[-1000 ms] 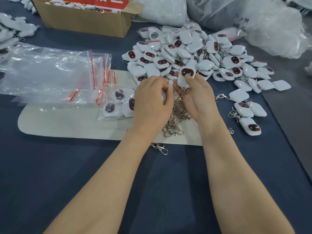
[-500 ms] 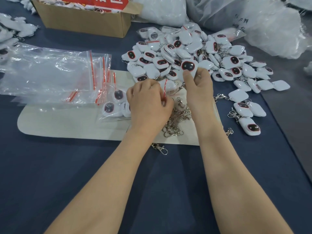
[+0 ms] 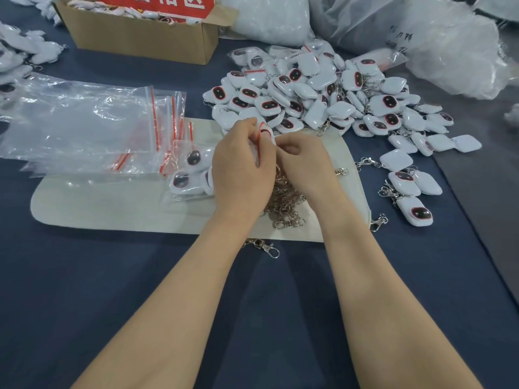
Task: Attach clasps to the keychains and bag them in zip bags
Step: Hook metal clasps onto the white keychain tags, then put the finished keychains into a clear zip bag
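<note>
Above the clasps (image 3: 283, 203) on the mat (image 3: 112, 203), the left hand (image 3: 241, 169) grips a zip bag (image 3: 263, 137), red-striped mouth upward, while the right hand (image 3: 303, 161) pinches its edge, probably to press it closed over a keychain I cannot see clearly, the heap (image 3: 309, 91) lying just beyond.

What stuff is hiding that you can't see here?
All in the head view:
- Held bag: the left hand and right hand cover most of it, so its contents are hidden.
- Clasps: the pile lies partly under both hands.
- Box: the top edge cuts off its contents.
- Writing on the sack: too blurred to read.
</note>
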Motion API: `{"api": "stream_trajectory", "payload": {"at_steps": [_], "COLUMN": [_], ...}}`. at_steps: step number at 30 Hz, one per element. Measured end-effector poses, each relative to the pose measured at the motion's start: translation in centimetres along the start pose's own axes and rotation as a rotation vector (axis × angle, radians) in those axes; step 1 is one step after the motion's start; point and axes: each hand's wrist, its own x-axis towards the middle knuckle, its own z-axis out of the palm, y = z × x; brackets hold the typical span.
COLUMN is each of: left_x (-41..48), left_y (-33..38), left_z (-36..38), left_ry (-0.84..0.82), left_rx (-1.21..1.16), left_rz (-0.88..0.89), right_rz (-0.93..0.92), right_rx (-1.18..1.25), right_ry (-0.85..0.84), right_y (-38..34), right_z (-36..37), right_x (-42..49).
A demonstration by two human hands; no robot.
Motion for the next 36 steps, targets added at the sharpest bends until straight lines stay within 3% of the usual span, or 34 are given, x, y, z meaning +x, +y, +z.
{"api": "stream_trajectory", "payload": {"at_steps": [4,8,12,14,18,20,22,24,28,32,36], "left_x": [-0.4,-0.3,-0.3,-0.3,-0.3,-0.3,-0.4,-0.4,0.1,1.4,2.3], "left_y": [0.2,0.4,0.5,0.5,0.2,0.2,0.3,0.3,0.7,0.0,-1.4], "left_z": [0.3,0.1,0.2,0.3,0.4,0.5,0.7,0.7,-0.2,-1.6,-2.1], "left_ry": [-0.039,-0.067,-0.036,-0.03,-0.054,-0.062,-0.061,-0.054,-0.036,0.204,0.21], "left_rx": [0.123,0.07,0.06,0.073,0.078,0.067,0.058,0.087,-0.112,-0.28,-0.253], "left_rz": [0.177,0.194,0.213,0.223,0.243,0.245,0.24,0.238,0.11,-0.107,-0.249], "right_rz": [-0.065,-0.016,-0.116,-0.067,0.172,0.058,-0.107,-0.154,-0.083,-0.002,-0.057], "right_rx": [-0.005,0.134,-0.036,-0.092,0.203,0.104,-0.165,-0.294,-0.146,0.227,0.112], "right_ry": [-0.011,0.072,-0.053,-0.056,0.033,0.1,0.078,0.029,0.033,0.071,0.021], "right_y": [0.0,0.0,-0.3,-0.2,-0.6,-0.4,-0.2,0.1,0.1,-0.1,0.2], "right_z": [0.3,0.6,0.4,0.6,1.4,1.4,1.1,0.6,0.4,0.2,0.0], "right_x": [-0.3,-0.2,-0.3,-0.2,-0.2,-0.3,-0.5,-0.5,-0.1,-0.4,-0.2]}}
